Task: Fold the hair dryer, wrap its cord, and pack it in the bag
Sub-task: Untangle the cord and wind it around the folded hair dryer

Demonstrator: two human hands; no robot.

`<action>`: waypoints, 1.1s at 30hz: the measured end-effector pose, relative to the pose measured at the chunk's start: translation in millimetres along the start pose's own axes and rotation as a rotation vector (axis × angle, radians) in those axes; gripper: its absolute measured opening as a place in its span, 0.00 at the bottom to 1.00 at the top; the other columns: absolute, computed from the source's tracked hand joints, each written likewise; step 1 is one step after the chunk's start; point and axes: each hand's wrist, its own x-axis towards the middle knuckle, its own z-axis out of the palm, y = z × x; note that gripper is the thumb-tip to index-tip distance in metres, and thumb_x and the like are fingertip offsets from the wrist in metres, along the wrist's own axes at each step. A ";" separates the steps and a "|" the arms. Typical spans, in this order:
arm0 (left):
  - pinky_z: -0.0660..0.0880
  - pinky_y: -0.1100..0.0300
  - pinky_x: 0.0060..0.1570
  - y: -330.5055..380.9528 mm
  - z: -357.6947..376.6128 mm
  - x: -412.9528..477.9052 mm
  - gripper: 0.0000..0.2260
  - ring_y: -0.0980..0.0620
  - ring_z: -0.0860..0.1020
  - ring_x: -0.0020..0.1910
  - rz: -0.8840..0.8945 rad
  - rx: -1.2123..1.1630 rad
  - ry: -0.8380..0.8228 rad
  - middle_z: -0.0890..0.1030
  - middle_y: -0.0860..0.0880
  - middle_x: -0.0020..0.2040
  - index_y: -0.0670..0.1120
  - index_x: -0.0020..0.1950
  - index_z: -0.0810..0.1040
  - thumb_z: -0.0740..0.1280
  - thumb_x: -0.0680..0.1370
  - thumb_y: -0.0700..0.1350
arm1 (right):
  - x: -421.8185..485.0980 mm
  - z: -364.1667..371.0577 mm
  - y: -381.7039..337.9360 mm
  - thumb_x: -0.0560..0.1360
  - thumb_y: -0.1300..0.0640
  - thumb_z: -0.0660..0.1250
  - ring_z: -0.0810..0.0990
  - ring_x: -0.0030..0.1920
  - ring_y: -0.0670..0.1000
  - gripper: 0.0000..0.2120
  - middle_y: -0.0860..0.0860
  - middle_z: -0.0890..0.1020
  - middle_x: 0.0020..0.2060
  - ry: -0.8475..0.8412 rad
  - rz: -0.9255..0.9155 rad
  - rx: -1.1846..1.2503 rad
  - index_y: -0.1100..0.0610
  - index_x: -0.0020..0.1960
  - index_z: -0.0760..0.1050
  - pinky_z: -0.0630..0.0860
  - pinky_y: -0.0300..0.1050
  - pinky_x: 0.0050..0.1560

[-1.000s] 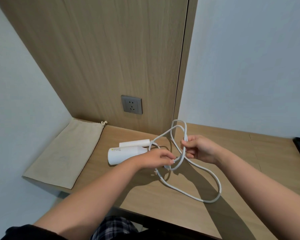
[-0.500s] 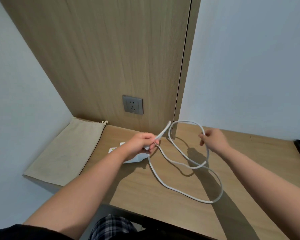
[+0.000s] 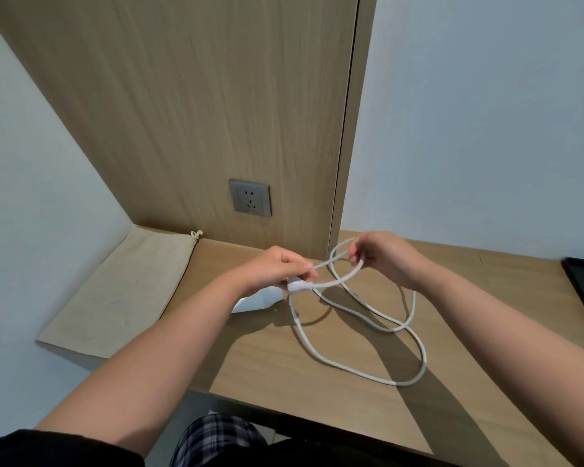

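White cord (image 3: 358, 367) pinched by both hands (image 3: 331, 264); no legible writing.

Walls (image 3: 486, 112): pale, plain
Panel (image 3: 199, 96): wood grain, behind the desk
Socket (image 3: 250, 197): grey, low on panel
Desk (image 3: 284, 358): light wood, shadowed

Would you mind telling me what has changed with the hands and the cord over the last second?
The right hand swung out right, then came back toward the left hand, carrying a fresh loop of the cord. The left hand shifted back over the hair dryer, keeping its grip. The bag and the cord's slack on the desk stayed put.
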 end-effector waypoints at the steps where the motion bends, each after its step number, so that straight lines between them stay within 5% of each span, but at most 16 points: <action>1: 0.75 0.61 0.48 -8.1 3.8 6.6 0.09 0.51 0.79 0.52 -0.017 0.048 0.157 0.82 0.48 0.50 0.45 0.56 0.82 0.64 0.80 0.43 | -2.8 -3.6 2.1 0.75 0.64 0.57 0.72 0.35 0.53 0.12 0.55 0.75 0.31 0.030 -0.004 0.070 0.60 0.38 0.77 0.69 0.43 0.39; 3: 0.71 0.59 0.57 -27.1 12.7 19.6 0.19 0.48 0.72 0.65 -0.091 0.236 0.380 0.75 0.46 0.66 0.47 0.69 0.72 0.66 0.78 0.44 | -11.6 -10.7 8.4 0.75 0.67 0.61 0.73 0.32 0.49 0.07 0.52 0.75 0.30 0.088 -0.062 -0.002 0.61 0.49 0.78 0.71 0.41 0.38; 6: 0.66 0.58 0.63 -47.0 32.0 35.2 0.35 0.45 0.64 0.73 -0.232 0.254 0.274 0.62 0.44 0.76 0.49 0.79 0.52 0.68 0.77 0.42 | -21.2 -16.0 12.8 0.72 0.76 0.60 0.79 0.36 0.52 0.27 0.52 0.79 0.48 0.206 -0.082 -0.107 0.57 0.68 0.70 0.76 0.43 0.40; 8: 0.68 0.56 0.63 -52.6 47.8 47.0 0.38 0.43 0.65 0.72 -0.283 0.147 0.188 0.61 0.43 0.76 0.49 0.79 0.47 0.67 0.77 0.41 | -26.2 -21.3 12.9 0.72 0.77 0.60 0.82 0.41 0.59 0.35 0.50 0.72 0.60 0.261 -0.050 -0.064 0.52 0.73 0.62 0.78 0.45 0.40; 10: 0.72 0.53 0.58 -53.6 62.6 56.1 0.35 0.42 0.72 0.65 -0.306 0.029 0.173 0.68 0.41 0.71 0.48 0.79 0.50 0.66 0.77 0.39 | -30.1 -34.2 15.7 0.71 0.79 0.59 0.83 0.41 0.60 0.38 0.52 0.69 0.63 0.252 0.004 -0.006 0.53 0.75 0.58 0.79 0.43 0.37; 12: 0.76 0.54 0.45 -52.6 76.8 59.5 0.25 0.46 0.79 0.48 -0.373 -0.225 0.139 0.76 0.41 0.55 0.48 0.74 0.60 0.62 0.79 0.36 | -34.6 -50.9 24.3 0.70 0.80 0.58 0.82 0.36 0.57 0.37 0.59 0.74 0.61 0.182 0.124 -0.064 0.56 0.75 0.58 0.78 0.41 0.33; 14: 0.76 0.57 0.38 -48.7 86.8 56.7 0.14 0.50 0.78 0.38 -0.370 -0.376 0.100 0.76 0.43 0.43 0.44 0.64 0.68 0.58 0.80 0.35 | -42.1 -66.4 36.0 0.70 0.78 0.57 0.80 0.33 0.55 0.34 0.62 0.80 0.53 0.100 0.294 -0.358 0.60 0.74 0.60 0.78 0.42 0.30; 17: 0.78 0.59 0.39 -43.8 91.3 53.4 0.08 0.50 0.78 0.36 -0.225 -0.225 0.057 0.77 0.45 0.37 0.40 0.56 0.73 0.57 0.81 0.34 | -53.8 -81.4 57.4 0.71 0.71 0.59 0.82 0.32 0.54 0.31 0.62 0.82 0.50 0.010 0.505 -0.705 0.58 0.73 0.60 0.78 0.42 0.28; 19: 0.79 0.62 0.37 -38.4 88.9 51.2 0.08 0.50 0.79 0.37 -0.162 -0.131 0.004 0.78 0.45 0.36 0.41 0.54 0.75 0.57 0.81 0.34 | -56.0 -80.0 66.8 0.72 0.67 0.62 0.81 0.35 0.52 0.32 0.59 0.79 0.55 0.001 0.506 -0.757 0.55 0.74 0.58 0.78 0.43 0.32; 22: 0.79 0.64 0.37 -32.3 86.2 47.2 0.07 0.51 0.81 0.37 -0.082 -0.015 -0.074 0.80 0.46 0.36 0.42 0.52 0.77 0.59 0.81 0.35 | -48.5 -62.4 67.1 0.72 0.63 0.67 0.78 0.41 0.50 0.30 0.55 0.79 0.58 0.035 0.229 -0.747 0.51 0.72 0.63 0.74 0.42 0.43; 25: 0.79 0.63 0.38 -24.0 91.9 47.0 0.07 0.51 0.82 0.37 -0.038 -0.004 -0.095 0.81 0.46 0.36 0.42 0.49 0.80 0.63 0.80 0.36 | -37.0 -37.5 54.6 0.73 0.61 0.68 0.78 0.46 0.50 0.22 0.49 0.79 0.50 -0.046 0.032 -0.693 0.52 0.66 0.72 0.72 0.41 0.51; 28: 0.79 0.62 0.38 -25.2 94.5 54.4 0.09 0.53 0.82 0.37 -0.045 0.049 0.010 0.83 0.49 0.35 0.44 0.41 0.83 0.65 0.79 0.40 | -30.1 -31.8 48.2 0.78 0.59 0.62 0.78 0.43 0.53 0.08 0.54 0.83 0.42 -0.093 0.003 -0.869 0.56 0.52 0.79 0.73 0.46 0.48; 30: 0.77 0.61 0.40 -34.8 90.6 62.4 0.09 0.53 0.82 0.42 -0.077 0.181 0.092 0.83 0.51 0.41 0.43 0.47 0.84 0.64 0.79 0.41 | -32.2 -39.4 47.3 0.77 0.62 0.60 0.79 0.47 0.56 0.09 0.56 0.83 0.47 -0.092 0.066 -1.057 0.56 0.51 0.79 0.72 0.46 0.45; 33: 0.71 0.56 0.63 -48.3 85.1 77.7 0.16 0.48 0.75 0.64 -0.109 0.467 0.020 0.77 0.47 0.65 0.46 0.67 0.75 0.61 0.81 0.40 | -38.6 -52.8 52.2 0.75 0.67 0.57 0.78 0.53 0.58 0.15 0.55 0.80 0.53 -0.065 0.189 -1.385 0.56 0.55 0.77 0.69 0.44 0.41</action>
